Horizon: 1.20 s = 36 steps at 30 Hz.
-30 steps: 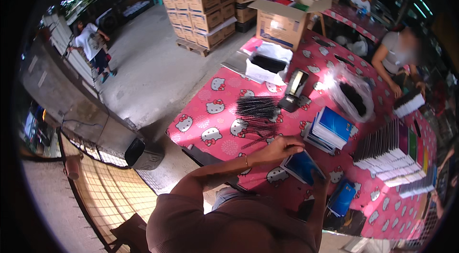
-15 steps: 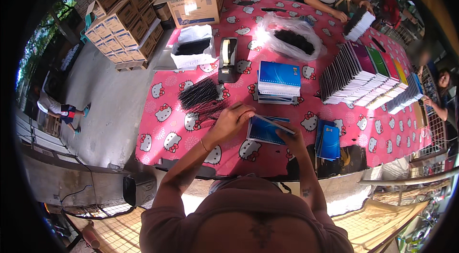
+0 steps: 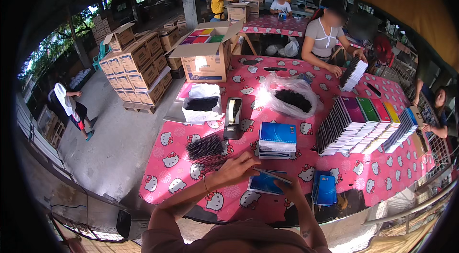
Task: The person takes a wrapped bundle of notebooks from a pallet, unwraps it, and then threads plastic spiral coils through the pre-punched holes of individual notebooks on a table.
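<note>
Both hands are on a thin notebook (image 3: 271,174), held tilted with its pale edge toward me. My left hand (image 3: 238,168) pinches its left end; my right hand (image 3: 292,188) grips the right end. Beneath it on the table lies a blue-covered notebook (image 3: 260,184). Just beyond stands a stack of blue notebooks (image 3: 278,133) with punched holes along the near edge. Left of my left hand is a heap of black binding coils (image 3: 204,147). A smaller pile of blue covers (image 3: 326,190) rests to the right of my right hand.
On the pink patterned table (image 3: 158,169) stand a tape dispenser (image 3: 233,118), a white box of coils (image 3: 202,105), a plastic bag (image 3: 291,96) with black coils, rows of bound notebooks (image 3: 356,124) and a carton (image 3: 205,64). A co-worker (image 3: 325,38) holds notebooks across the table. Stacked cartons (image 3: 134,74) stand left.
The view has tilted up, so the table sits lower and more of the workshop shows behind it. My hands keep hold of the notebook. The person at left has turned and moved slightly.
</note>
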### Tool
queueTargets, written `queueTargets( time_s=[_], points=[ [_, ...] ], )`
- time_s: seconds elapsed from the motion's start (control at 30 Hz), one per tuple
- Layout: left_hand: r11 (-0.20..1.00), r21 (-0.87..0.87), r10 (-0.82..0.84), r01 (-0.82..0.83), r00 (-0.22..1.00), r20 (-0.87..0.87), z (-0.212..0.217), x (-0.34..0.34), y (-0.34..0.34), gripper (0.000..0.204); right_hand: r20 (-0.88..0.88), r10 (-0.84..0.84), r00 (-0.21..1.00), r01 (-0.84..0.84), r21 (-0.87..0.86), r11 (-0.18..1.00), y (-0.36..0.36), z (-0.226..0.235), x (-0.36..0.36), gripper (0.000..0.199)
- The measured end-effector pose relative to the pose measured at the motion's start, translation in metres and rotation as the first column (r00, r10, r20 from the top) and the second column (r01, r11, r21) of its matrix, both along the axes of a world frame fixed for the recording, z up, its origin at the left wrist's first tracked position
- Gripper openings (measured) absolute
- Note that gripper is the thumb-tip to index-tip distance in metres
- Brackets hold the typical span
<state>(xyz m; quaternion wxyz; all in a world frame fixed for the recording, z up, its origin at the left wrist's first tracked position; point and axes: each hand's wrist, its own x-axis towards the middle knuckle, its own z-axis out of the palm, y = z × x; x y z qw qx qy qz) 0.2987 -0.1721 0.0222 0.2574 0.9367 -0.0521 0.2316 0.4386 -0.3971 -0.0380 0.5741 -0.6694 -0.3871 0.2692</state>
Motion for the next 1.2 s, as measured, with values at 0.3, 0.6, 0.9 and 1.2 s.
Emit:
queueTargets(
  time_s=[0.3,0.6,0.9,1.2],
  points=[
    [0.870,0.398,0.317,-0.290,0.949,-0.002,-0.032,-0.016,-0.056,0.082,-0.188,-0.186,0.965,0.194,0.024,0.981,0.001,0.026,-0.023,0.036],
    [0.886,0.395,0.240,-0.243,0.969,0.057,-0.030,-0.009,-0.057,0.083,-0.249,-0.136,0.959,0.148,0.028,0.989,-0.007,0.048,-0.026,0.036],
    [0.863,0.460,0.209,-0.209,0.977,0.051,0.009,0.001,-0.056,0.073,-0.172,-0.124,0.977,0.137,0.070,0.988,0.005,0.026,-0.026,0.028],
    [0.852,0.450,0.140,-0.270,0.943,0.301,0.004,0.009,-0.061,0.072,-0.133,-0.121,0.984,0.127,0.037,0.991,-0.004,0.027,-0.029,0.024]
  ],
)
